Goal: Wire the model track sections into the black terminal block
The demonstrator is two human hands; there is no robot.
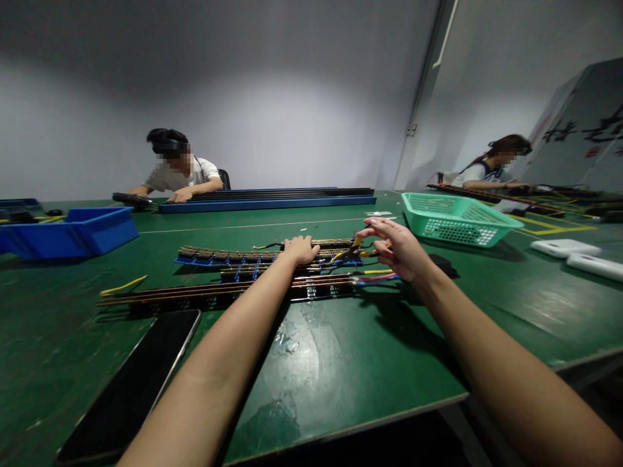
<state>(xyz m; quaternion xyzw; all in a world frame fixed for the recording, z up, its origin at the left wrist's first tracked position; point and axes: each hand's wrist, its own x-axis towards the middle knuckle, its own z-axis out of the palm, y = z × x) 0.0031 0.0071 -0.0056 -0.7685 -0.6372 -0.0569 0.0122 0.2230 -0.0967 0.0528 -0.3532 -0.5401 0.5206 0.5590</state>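
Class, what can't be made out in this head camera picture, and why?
Head view, throughout:
- Strips under the left hand: hidden by it.
- Right hand's hold on the yellow-and-black item: small, blurred.
- Black object: partly behind the right wrist.
- Blue bin's floor: behind its wall.

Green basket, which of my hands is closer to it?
Right. Your right hand is by the basket's near left side; your left hand is farther left, at the strips.

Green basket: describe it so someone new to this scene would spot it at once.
On the green table, look beyond the right hand. The basket sits there, left of two white devices: pale green, with holed sides, unlike the solid blue bin.
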